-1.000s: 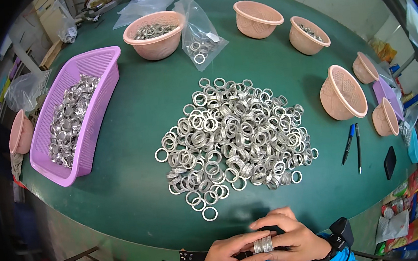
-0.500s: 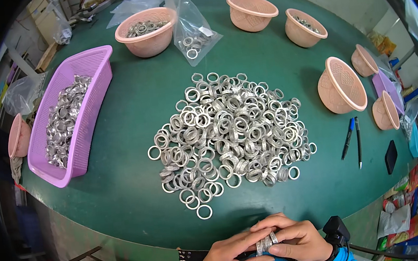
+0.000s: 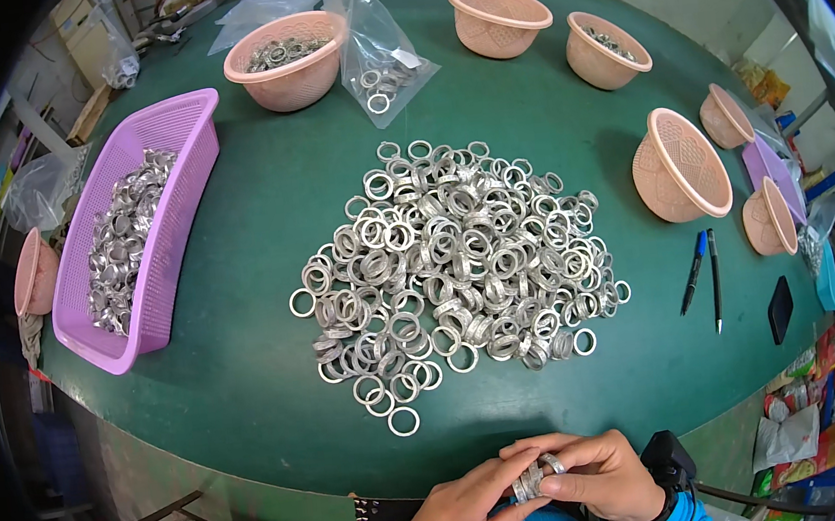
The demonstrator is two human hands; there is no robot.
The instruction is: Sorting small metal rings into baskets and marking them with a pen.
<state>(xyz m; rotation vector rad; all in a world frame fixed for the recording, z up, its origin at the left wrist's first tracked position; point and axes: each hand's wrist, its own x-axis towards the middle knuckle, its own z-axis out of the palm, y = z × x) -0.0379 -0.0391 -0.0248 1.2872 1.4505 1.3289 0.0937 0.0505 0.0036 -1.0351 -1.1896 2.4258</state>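
Note:
Close to my body, beyond the table's near edge, my left hand [image 3: 459, 510] has its fingers wrapped round a short row of silver-coloured metal rings [image 3: 527, 483]. My right hand [image 3: 608, 481] pinches one ring [image 3: 552, 464] at the right end of that row between thumb and fingers, and this ring sits tilted. How many rings lie under the fingers is hidden. Ahead of both hands, a large heap of similar rings [image 3: 467, 256] spreads over the middle of the green table [image 3: 272, 415], with a few loose rings [image 3: 404, 421] at its near edge.
At left stands a purple basket [image 3: 177, 213] full of rings. Pink bowls [image 3: 290, 87] line the far side and right, some holding rings. A clear bag [image 3: 382, 48] with rings lies at the back. Two pens [image 3: 695, 274] and a black flat object [image 3: 780, 311] lie right.
The ring at the right end of the row has been tilted and shifted by my right fingers. The heap and the baskets look the same apart from a slight view shift.

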